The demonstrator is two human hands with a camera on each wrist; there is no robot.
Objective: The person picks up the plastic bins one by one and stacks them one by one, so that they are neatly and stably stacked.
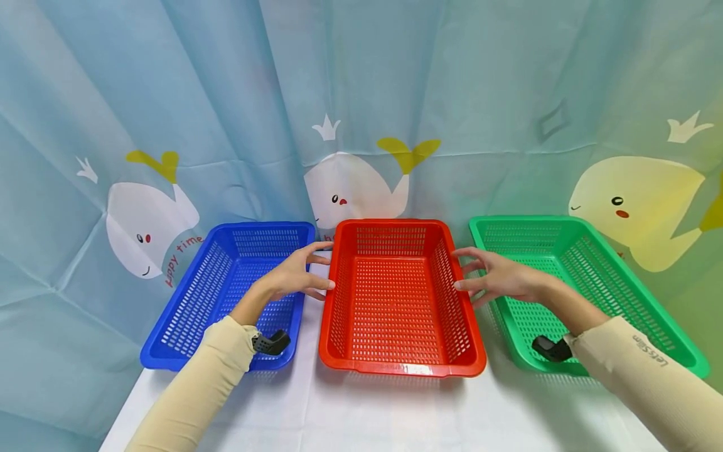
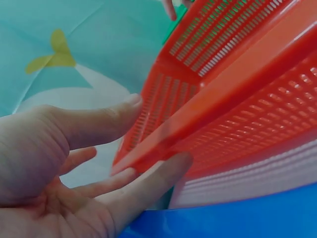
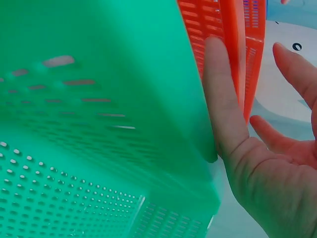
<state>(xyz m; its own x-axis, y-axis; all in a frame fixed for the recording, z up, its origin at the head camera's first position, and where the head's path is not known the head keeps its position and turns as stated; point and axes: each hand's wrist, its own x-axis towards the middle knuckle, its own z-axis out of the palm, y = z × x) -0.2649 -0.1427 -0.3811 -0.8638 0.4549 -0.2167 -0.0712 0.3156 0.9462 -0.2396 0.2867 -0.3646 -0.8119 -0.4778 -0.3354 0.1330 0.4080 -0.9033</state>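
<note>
A red plastic basket (image 1: 398,369) with slotted walls stands in the middle, nothing lying in it. My left hand (image 1: 296,274) is at its left rim, thumb and fingers spread. In the left wrist view that hand's thumb (image 2: 106,124) hovers by the rim while the fingers reach along the outer wall. On the opposite side, my right hand (image 1: 497,276) has its fingertips close to the right rim. The right wrist view shows one straight finger (image 3: 220,84) between the red wall and the green basket (image 3: 163,99), the other fingers apart.
To the left sits a blue basket (image 1: 148,359), partly behind the left forearm. A green basket (image 1: 691,361) stands on the right under the right forearm. All three rest on a white-covered table (image 1: 395,420), with a whale-print curtain (image 1: 361,75) hanging behind.
</note>
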